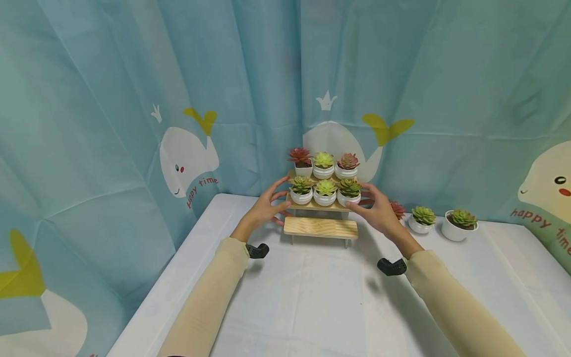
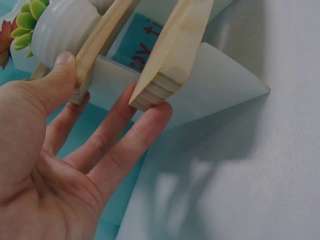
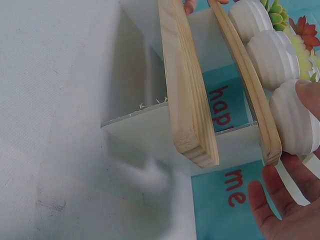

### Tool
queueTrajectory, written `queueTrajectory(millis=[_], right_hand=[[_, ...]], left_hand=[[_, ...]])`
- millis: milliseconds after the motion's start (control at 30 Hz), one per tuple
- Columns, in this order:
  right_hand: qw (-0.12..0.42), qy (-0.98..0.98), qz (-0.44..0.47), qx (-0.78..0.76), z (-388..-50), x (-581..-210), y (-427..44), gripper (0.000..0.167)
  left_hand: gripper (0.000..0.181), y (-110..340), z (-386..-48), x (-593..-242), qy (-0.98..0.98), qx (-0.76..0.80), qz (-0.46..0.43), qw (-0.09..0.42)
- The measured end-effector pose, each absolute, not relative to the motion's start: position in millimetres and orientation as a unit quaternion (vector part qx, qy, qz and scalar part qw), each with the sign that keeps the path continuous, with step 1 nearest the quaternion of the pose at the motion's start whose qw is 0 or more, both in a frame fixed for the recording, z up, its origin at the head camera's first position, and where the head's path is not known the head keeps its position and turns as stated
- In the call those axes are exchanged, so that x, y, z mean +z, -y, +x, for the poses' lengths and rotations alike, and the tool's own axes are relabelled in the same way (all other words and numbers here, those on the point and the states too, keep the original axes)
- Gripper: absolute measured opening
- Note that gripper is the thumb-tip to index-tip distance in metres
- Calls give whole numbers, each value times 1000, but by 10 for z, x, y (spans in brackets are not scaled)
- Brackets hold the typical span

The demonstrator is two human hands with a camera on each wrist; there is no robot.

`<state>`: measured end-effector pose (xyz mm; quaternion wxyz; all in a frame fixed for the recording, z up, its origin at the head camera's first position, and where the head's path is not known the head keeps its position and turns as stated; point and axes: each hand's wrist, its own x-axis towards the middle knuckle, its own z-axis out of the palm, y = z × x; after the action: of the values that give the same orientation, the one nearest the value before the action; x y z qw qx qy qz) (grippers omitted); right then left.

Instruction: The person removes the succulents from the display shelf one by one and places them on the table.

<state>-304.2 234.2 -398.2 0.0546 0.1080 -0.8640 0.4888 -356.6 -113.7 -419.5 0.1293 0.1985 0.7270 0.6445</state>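
Around the centre of the head view, the three-tier wooden stand (image 1: 321,227) bears six succulents (image 1: 324,187) on the tabletop (image 1: 312,297). Our left hand (image 1: 263,206) touches its left end, fingers spread; our right hand (image 1: 376,212) rests its thumb on the second tier's rightmost white pot (image 1: 349,200), the lower fingers apart; whether it clamps, we cannot tell. We should press lightly and evenly, lest pots tip.

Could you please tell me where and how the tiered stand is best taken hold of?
Probably by both ends of its middle plank, coming from left and right: that plank sits between the other two, and its ends jut past the white supports.
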Motion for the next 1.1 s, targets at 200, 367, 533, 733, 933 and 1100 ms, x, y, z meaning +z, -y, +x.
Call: queueTrajectory(millis=[200,367,533,733,933,1100], right_hand=[[54,866,109,486,-3037,-3968,-2338,84],[53,864,108,488,-3031,-3969,-2337,83],[55,866,106,486,-3029,-3973,-2333,81],[56,868,105,481,-3025,-3965,-2336,81],[57,870,109,478,-3024,-3942,-2336,81],[58,871,110,475,-3003,-3914,-2354,82]], left_hand=[[75,1141,-3580,-4200,-720,651,202,131],[75,1145,-3577,-4196,-723,649,201,128],[75,1143,-3575,-4194,-727,646,197,127],[75,1139,-3571,-4187,-729,644,196,127],[75,1143,-3568,-4185,-726,646,195,131],[75,1141,-3569,-4186,-727,646,192,133]])
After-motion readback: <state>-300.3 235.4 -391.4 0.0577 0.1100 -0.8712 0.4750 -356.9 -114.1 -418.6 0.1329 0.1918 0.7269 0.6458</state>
